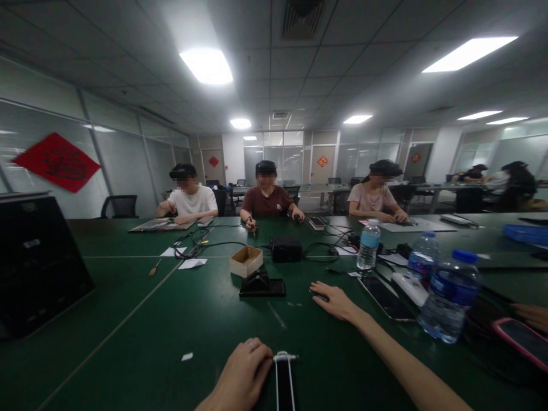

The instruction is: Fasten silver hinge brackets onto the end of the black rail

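Resting on the green workbench (128, 342), the right hand (336, 301) lies open, fingers spread, just beside a smartphone (385, 298); the left hand (240, 371) curls against a black strap (282, 388) with a white clip, grip unclear

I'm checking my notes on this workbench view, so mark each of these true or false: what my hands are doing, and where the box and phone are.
1. The left hand rests on a black strap with a white end piece. True.
2. The right hand grips a clear plastic water bottle with a blue cap. False: it rests on the dark green tabletop, apart from the bottle.
3. An open brown cardboard box sits ahead of the hands. True.
4. A pink-cased smartphone lies left of the left hand. False: the pink-cased smartphone lies at the far right of the table.
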{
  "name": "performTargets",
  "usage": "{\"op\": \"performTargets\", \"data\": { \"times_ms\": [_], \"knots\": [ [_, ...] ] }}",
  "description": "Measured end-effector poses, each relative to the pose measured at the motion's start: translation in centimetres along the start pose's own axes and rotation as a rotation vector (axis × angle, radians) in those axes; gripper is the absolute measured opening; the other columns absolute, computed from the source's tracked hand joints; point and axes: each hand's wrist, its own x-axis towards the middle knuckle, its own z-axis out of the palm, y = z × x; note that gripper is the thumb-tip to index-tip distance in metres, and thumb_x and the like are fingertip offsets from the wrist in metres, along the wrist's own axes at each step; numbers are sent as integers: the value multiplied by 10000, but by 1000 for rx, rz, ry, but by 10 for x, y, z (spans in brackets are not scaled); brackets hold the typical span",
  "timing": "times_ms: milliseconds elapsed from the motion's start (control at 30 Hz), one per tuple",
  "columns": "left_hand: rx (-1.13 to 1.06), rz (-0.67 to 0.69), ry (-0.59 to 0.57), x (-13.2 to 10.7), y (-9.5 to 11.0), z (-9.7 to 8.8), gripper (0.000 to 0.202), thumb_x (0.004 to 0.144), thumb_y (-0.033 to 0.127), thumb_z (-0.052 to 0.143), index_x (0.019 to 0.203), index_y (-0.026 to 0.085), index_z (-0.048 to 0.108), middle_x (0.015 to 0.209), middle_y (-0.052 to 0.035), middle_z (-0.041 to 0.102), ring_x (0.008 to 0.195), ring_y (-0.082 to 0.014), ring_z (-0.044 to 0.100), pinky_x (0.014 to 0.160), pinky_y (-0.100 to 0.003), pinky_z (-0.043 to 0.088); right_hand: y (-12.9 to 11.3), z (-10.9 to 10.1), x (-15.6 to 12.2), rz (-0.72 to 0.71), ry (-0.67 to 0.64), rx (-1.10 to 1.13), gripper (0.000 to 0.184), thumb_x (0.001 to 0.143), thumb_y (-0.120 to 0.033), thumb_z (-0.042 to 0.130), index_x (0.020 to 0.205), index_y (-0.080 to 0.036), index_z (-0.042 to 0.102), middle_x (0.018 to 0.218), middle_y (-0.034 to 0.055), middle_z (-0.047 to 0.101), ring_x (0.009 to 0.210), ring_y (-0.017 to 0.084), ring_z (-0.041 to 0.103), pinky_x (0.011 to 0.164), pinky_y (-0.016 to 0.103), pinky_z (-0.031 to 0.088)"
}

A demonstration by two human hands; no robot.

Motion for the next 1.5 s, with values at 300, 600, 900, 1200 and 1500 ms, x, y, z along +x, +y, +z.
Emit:
{"op": "performTargets", "data": {
  "times_ms": [300, 600, 900, 1200, 1500],
  "knots": [
    [-7, -5, 12, -2, 0, -1, 202, 946, 160, 445, 994, 202, 637, 1003, -51, 618, 910, -201, 571, 787, -297, 444, -48, -1, -79, -69, -113, 154, 504, 909, -511, 443, 1357, -284, 485, 1471, 9, 398, 1388, 232, 276, 1142, 440, 216],
    [3, 2, 15, -4, 3, -4, 208, 948, 157, 437, 987, 189, 639, 992, -57, 623, 898, -197, 570, 783, -299, 447, -83, -16, -106, 40, -155, 107, 559, 898, -485, 471, 1394, -227, 444, 1509, 52, 316, 1391, 239, 269, 1149, 422, 218],
    [2, 8, 24, -4, -1, 0, 195, 944, 151, 448, 968, 199, 635, 971, -45, 626, 889, -192, 570, 778, -293, 444, -74, -31, -111, 43, -160, 53, 604, 857, -529, 517, 1387, -246, 458, 1444, 65, 436, 1332, 281, 379, 1121, 454, 269],
    [-16, 9, 21, -3, 2, -3, 220, 944, 174, 427, 991, 199, 640, 988, -54, 623, 894, -197, 565, 781, -301, 449, -59, -41, -116, 27, -109, 84, 552, 812, -465, 593, 1320, -259, 534, 1272, 73, 594, 1144, 272, 553, 997, 399, 415],
    [-22, 28, 41, -5, -3, 1, 218, 941, 190, 433, 1001, 207, 643, 984, -53, 624, 869, -188, 566, 761, -283, 458, -47, -43, -117, -5, -101, 114, 379, 849, -385, 553, 1201, -262, 621, 1188, 65, 629, 1085, 243, 573, 967, 387, 434]
  ]
}}
